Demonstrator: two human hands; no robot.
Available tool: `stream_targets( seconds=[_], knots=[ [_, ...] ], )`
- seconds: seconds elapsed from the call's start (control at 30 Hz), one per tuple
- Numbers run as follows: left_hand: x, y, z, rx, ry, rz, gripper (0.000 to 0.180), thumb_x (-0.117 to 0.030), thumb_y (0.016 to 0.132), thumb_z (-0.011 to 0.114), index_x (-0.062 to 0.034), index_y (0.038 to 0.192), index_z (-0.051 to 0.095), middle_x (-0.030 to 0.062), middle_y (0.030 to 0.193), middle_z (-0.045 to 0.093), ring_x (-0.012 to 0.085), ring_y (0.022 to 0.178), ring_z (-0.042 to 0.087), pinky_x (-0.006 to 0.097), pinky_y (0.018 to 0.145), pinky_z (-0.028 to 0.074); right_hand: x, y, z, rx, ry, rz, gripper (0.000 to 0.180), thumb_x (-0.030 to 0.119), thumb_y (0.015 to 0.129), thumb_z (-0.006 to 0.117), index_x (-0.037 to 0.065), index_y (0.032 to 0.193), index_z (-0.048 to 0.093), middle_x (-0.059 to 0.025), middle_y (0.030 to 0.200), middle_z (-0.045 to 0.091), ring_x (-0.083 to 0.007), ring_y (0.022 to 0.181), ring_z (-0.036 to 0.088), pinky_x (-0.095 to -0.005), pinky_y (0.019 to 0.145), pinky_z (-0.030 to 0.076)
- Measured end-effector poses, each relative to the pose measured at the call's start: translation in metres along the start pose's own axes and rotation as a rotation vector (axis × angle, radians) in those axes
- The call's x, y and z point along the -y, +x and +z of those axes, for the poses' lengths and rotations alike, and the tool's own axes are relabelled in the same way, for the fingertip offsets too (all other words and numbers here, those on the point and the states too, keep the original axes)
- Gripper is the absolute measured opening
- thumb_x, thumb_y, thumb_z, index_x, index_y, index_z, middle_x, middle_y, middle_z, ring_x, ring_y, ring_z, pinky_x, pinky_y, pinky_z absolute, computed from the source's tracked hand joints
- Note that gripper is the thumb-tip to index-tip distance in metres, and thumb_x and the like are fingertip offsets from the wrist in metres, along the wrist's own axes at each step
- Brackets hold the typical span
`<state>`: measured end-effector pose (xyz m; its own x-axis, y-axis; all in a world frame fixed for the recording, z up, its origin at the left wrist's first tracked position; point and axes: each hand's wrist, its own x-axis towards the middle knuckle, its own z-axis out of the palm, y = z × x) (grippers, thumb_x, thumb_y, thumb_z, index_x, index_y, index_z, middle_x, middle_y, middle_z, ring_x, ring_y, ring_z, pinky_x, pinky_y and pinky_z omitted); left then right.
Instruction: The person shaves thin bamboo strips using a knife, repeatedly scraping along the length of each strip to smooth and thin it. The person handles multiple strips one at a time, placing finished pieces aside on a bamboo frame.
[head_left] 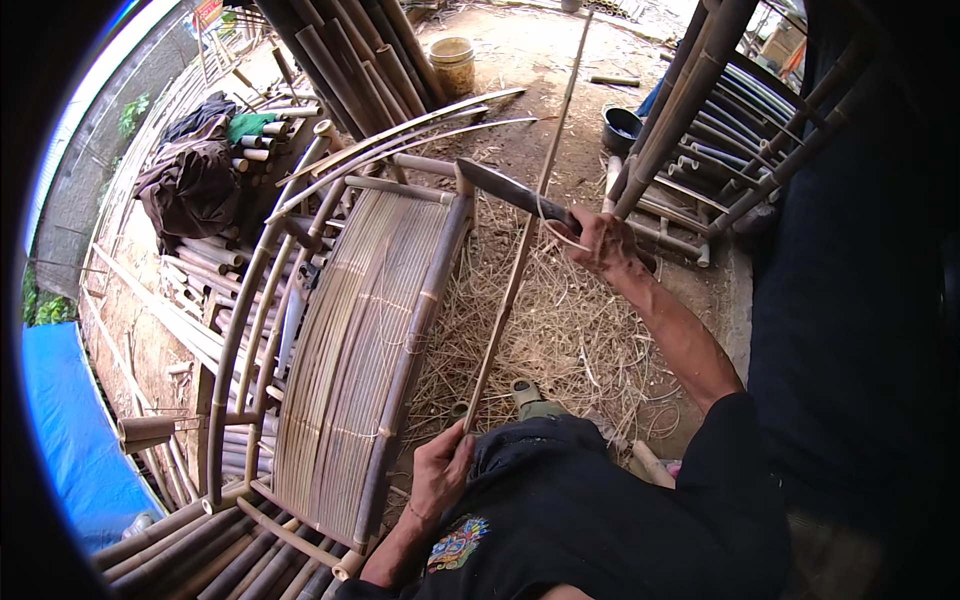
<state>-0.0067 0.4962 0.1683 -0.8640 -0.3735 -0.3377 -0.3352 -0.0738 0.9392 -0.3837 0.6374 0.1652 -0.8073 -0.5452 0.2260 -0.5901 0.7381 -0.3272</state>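
Head view: left hand (440, 475) pinches the near end of a long bamboo strip (520, 260). Right hand (600, 245) is closed around a big knife (510, 190), blade against the strip, beside the bamboo chair frame (350, 350).

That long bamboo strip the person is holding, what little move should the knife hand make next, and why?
Probably push the knife a bit further along the bamboo strip. The right hand holds the blade against the strip, the left hand steadies its near end, and thin shavings already cover the ground below.
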Motion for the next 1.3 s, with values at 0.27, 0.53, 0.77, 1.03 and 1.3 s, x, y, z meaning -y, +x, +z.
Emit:
stream_targets(
  seconds=[0.27, 0.53, 0.77, 1.03, 1.3],
  knots=[
    [0.018, -0.053, -0.037, 0.002, 0.143, -0.031, 0.023, -0.009, 0.093, 0.056, 0.0021, 0.112, 0.065, -0.0025, 0.065, 0.051, 0.004, 0.059, 0.046, 0.021, 0.054, 0.041, -0.039, 0.017, -0.001, -0.176, -0.121, -0.119, 0.07, 0.073, 0.089, 0.038, 0.008, 0.078, 0.062, -0.0153, 0.06, 0.063, -0.0286, 0.055, 0.066, -0.0431, 0.047, 0.05],
    [0.073, -0.091, -0.072, -0.013, 0.258, -0.039, 0.018, -0.01, 0.09, 0.06, 0.0001, 0.102, 0.07, 0.0042, 0.061, 0.058, 0.0046, 0.06, 0.054, 0.023, 0.055, 0.045, -0.055, 0.035, -0.025, -0.2, -0.158, -0.095, 0.062, 0.067, 0.088, 0.047, 0.009, 0.092, 0.068, -0.0151, 0.071, 0.068, -0.0258, 0.064, 0.068, -0.0405, 0.055, 0.053],
    [0.069, -0.084, -0.081, -0.062, 0.337, 0.025, 0.016, -0.014, 0.091, 0.062, -0.001, 0.095, 0.071, 0.002, 0.057, 0.055, 0.0042, 0.055, 0.053, 0.023, 0.052, 0.043, -0.065, 0.039, -0.023, -0.252, -0.164, -0.376, 0.067, 0.07, 0.092, 0.032, 0.01, 0.074, 0.057, -0.0054, 0.052, 0.055, -0.0181, 0.04, 0.053, -0.0317, 0.039, 0.047],
    [0.066, -0.069, -0.073, -0.037, 0.296, 0.035, 0.023, -0.019, 0.094, 0.059, -0.0005, 0.086, 0.069, 0.0, 0.055, 0.053, 0.0047, 0.051, 0.049, 0.024, 0.049, 0.042, -0.066, 0.026, -0.035, -0.231, -0.028, -0.335, 0.065, 0.069, 0.091, 0.037, 0.009, 0.083, 0.062, -0.0135, 0.06, 0.063, -0.0246, 0.05, 0.063, -0.0392, 0.043, 0.048],
    [0.076, -0.065, -0.082, 0.015, 0.224, -0.084, 0.031, -0.025, 0.097, 0.052, -0.0006, 0.086, 0.068, -0.0006, 0.057, 0.053, 0.0065, 0.051, 0.05, 0.024, 0.048, 0.041, -0.053, 0.027, -0.071, -0.145, 0.008, 0.265, 0.069, 0.071, 0.09, 0.039, 0.006, 0.083, 0.062, -0.0232, 0.07, 0.065, -0.0423, 0.073, 0.068, -0.048, 0.059, 0.053]
  ],
)
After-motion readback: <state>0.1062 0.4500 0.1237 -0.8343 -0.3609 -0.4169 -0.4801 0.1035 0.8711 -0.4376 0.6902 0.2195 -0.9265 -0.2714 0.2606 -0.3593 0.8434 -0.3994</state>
